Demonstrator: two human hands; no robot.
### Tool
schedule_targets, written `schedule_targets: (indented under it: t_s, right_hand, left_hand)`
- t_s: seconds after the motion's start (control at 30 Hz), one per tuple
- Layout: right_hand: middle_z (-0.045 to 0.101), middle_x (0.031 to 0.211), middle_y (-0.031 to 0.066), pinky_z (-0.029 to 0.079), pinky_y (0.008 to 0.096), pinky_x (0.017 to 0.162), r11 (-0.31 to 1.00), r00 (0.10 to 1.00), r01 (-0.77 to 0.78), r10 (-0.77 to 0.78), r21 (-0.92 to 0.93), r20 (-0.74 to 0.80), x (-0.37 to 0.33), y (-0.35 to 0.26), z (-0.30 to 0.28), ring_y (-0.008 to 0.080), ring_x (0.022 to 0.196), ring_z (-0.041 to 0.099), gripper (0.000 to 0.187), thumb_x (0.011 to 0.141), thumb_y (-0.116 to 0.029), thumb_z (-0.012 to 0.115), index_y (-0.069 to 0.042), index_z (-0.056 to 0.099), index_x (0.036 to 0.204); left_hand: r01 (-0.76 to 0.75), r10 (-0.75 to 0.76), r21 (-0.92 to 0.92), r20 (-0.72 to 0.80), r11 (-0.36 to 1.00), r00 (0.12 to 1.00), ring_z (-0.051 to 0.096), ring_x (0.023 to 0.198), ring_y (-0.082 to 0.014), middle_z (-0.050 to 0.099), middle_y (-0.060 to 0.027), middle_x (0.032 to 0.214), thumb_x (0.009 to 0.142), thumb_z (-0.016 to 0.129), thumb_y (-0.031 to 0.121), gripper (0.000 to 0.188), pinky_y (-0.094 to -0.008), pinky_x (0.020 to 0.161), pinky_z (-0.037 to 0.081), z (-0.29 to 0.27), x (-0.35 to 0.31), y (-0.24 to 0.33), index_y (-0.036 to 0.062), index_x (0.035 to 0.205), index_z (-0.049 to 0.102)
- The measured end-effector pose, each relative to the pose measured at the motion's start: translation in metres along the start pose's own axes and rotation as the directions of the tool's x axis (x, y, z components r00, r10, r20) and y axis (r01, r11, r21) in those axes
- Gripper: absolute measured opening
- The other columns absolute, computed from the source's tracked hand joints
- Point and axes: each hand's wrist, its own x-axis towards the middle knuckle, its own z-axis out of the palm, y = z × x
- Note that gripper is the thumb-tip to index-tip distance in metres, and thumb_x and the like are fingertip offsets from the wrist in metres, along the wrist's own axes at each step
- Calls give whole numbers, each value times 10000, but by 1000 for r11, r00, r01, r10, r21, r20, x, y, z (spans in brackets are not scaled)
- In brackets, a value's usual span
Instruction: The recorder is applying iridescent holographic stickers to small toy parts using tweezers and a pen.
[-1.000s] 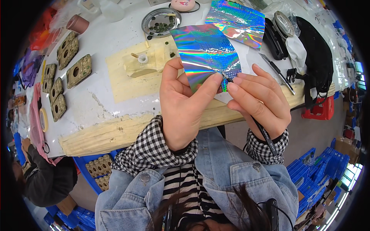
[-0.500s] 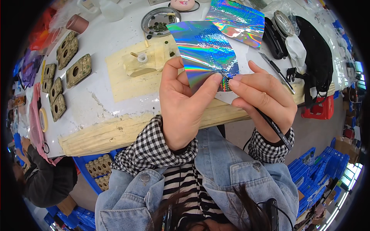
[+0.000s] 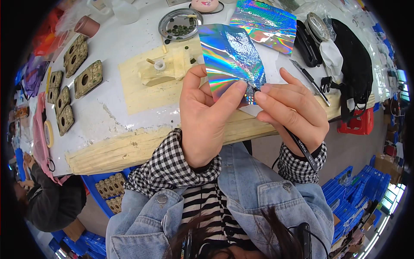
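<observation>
My left hand [image 3: 207, 114] is closed on a shiny holographic sheet [image 3: 230, 56] patterned with rows of small marks. Its thumb presses the sheet's lower part, and the other fingers are mostly behind it. Black tweezers [image 3: 302, 146] are gripped in my right hand [image 3: 297, 112], their slim body sloping down beneath the palm toward the wrist. Their fine metal tip meets the sheet's lower right corner, beside my left thumb. Whether anything small is caught at the tip, I cannot tell. A second holographic sheet [image 3: 265, 26] lies on the table beyond.
Several camouflage-patterned pieces with round holes [image 3: 88, 79] lie at the left. A metal dish [image 3: 180, 23] of small dark green bits stands behind a taped block with a small white cup [image 3: 159, 65]. A black pen-shaped tool [image 3: 310, 80] lies at the right. Another person's dark sleeve [image 3: 58, 203] shows lower left.
The held sheet has tilted and its top has shifted to the right, so its reflections differ. My right hand has moved slightly left with the tweezers.
</observation>
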Motion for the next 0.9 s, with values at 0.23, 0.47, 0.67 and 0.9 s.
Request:
schedule_targets:
  t_s: [0.23,0.47,0.67,0.9]
  right_hand:
    - [689,927,115,508,483,928,999,999,36,-37,-39,-16,1,0,1,260,893,685,309,725,-154,754,-29,715,1004]
    - [686,938,118,505,483,933,999,1000,22,-22,-23,6,1,0,-1,259,893,684,310,721,-150,756,-26,715,1003]
    - [685,943,118,498,486,944,1000,1000,-9,9,-7,18,1,-1,-1,251,909,677,333,712,-134,756,-21,710,1023]
    - [684,947,117,498,487,944,999,1000,-19,20,-27,20,2,-4,-1,249,907,675,331,709,-127,757,-24,712,1020]
  left_hand:
    - [9,-9,-2,-4,1000,1000,658,883,-143,674,-120,1001,874,647,10,381,-283,753,554,0,0,1,11,1161,397]
    - [6,-6,-23,-7,1000,1000,658,898,-148,672,-130,1010,874,639,-3,382,-282,763,550,2,-1,1,3,1166,393]
    - [-47,47,45,-3,998,999,651,920,-137,668,-137,1036,869,633,-24,399,-257,789,537,-2,0,-2,-18,1181,385]
    - [-48,47,37,9,998,999,654,912,-141,667,-144,1039,870,630,-31,382,-267,794,540,-1,0,-1,-18,1167,391]
